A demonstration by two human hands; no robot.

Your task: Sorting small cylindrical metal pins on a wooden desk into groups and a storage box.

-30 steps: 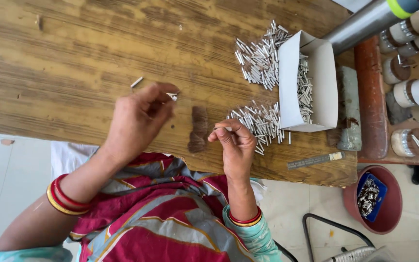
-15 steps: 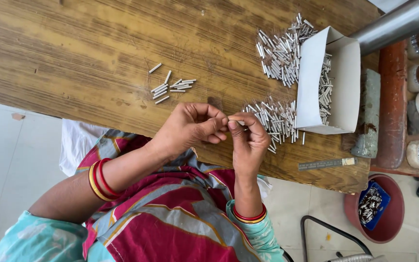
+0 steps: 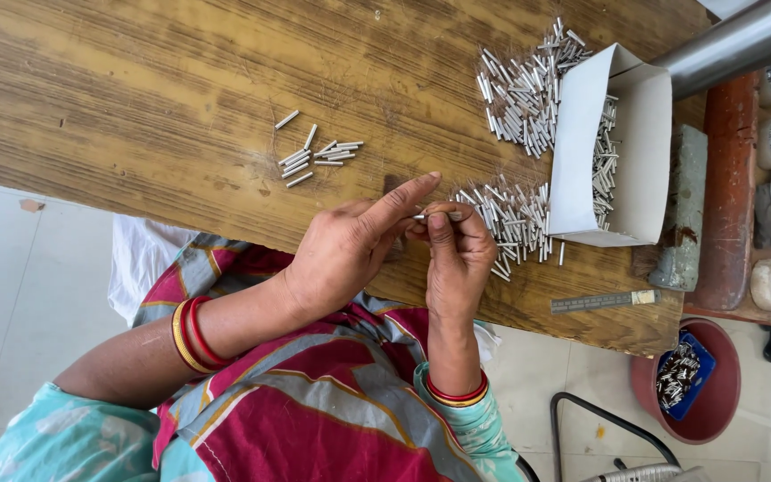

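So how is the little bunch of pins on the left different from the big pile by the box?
The little bunch has only about a dozen pins; the big pile has far too many to count. The little bunch lies flat and spread apart on bare table; the big pile is heaped and crisscrossed. The big pile touches the white box; the little bunch lies far from it. Both are short silvery pins.

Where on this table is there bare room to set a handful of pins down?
The table is bare left of the small pin cluster, and between that cluster and the upper pin pile. It is crowded on the right: the lower pin pile, the white box, and both hands, left and right, pinching one pin.
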